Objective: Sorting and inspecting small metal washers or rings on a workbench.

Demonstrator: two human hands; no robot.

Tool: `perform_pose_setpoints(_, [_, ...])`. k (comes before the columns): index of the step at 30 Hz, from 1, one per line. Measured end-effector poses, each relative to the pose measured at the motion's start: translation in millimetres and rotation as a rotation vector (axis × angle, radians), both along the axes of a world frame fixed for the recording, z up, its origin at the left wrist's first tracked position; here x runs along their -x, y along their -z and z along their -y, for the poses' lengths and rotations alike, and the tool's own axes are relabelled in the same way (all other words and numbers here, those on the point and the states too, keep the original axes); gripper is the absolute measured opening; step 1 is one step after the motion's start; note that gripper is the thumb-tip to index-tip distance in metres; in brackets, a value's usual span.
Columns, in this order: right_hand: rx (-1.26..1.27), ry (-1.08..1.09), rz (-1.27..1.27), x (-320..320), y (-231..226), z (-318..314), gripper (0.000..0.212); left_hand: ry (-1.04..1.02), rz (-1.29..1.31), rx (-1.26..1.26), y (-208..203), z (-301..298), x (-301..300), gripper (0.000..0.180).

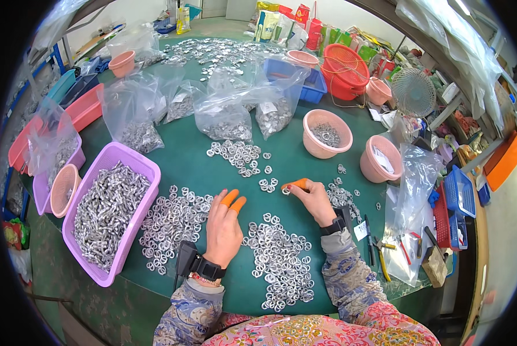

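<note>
My right hand (315, 200), with an orange finger cot, pinches a small silver metal ring (285, 191) between thumb and fingertip. It is held just above the green table, beside a little cluster of similar rings (268, 185). My left hand (224, 228) lies palm down with its fingers stretched out, two of them in orange cots. Its fingers hold nothing that I can see. Left of it spreads a heap of metal rings (172, 222). Between my forearms lies another ring heap (278, 262), and a further one (238, 155) lies beyond my hands.
A purple basket (149, 173) of small metal parts stands at the left. Clear bags of parts (224, 124) lie further back. Pink bowls (313, 144) stand at the right, near pliers (382, 259) and a wooden block (436, 268). More rings (340, 197) lie beyond my right wrist.
</note>
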State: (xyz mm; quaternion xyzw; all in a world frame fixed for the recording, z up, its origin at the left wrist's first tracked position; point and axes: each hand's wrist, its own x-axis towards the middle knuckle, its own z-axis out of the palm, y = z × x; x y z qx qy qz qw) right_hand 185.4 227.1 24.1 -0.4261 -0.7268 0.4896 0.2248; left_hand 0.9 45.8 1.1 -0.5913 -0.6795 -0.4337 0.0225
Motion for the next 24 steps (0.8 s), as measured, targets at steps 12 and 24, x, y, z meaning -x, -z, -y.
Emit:
perform_pose_setpoints(12, [0.244,-0.041,-0.227,-1.2,-4.4,1.7,0.022,-0.013,-0.028,-0.002,3.4,-2.1,0.3,0.036])
perform_pose_setpoints(24, [0.190,-0.175,-0.135,-5.5,-18.7,16.2,0.021,-0.036,-0.028,0.031,9.1,-3.2,-1.9,0.035])
